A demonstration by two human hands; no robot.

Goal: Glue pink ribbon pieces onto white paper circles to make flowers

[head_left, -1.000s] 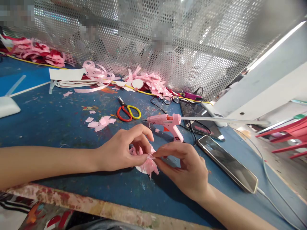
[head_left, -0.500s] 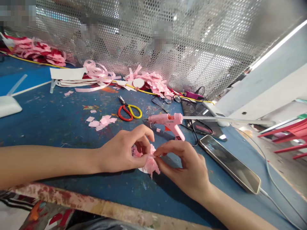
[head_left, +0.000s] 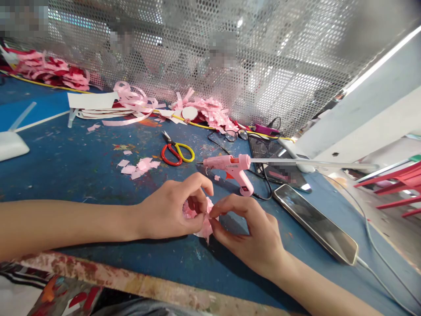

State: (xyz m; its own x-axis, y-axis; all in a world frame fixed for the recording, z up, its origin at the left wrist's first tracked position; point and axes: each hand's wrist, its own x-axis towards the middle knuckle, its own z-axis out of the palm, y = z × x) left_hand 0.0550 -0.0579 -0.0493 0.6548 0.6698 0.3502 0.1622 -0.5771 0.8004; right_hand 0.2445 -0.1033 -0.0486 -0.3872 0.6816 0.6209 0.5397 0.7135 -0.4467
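A ruffled pink paper flower [head_left: 207, 226] lies on the blue table near its front edge, partly covered by my fingers. A sliver of white backing shows under its lower edge. My left hand [head_left: 174, 204] reaches in from the left, thumb and fingertips closed at the flower's centre. From the right, my right hand [head_left: 255, 228] meets it there, thumb and index finger pinched together. Between the fingertips is a small pink paper piece [head_left: 207, 216]. Just beyond the hands rests a pink glue gun [head_left: 226, 163] with a long clear glue stick in its back.
Scissors [head_left: 177, 153] with red and yellow handles lie behind the hands, beside loose pink paper squares [head_left: 143, 167]. A phone [head_left: 315, 224] with a charging cable is at right. Pink strips [head_left: 134, 98], white cards [head_left: 94, 101] and glasses [head_left: 232, 136] line the back near a perforated metal screen [head_left: 184, 57].
Both hands stay over the flower with only small finger shifts. The right fingertips have moved slightly left, nearer the left ones, and the paper piece looks more pinched together.
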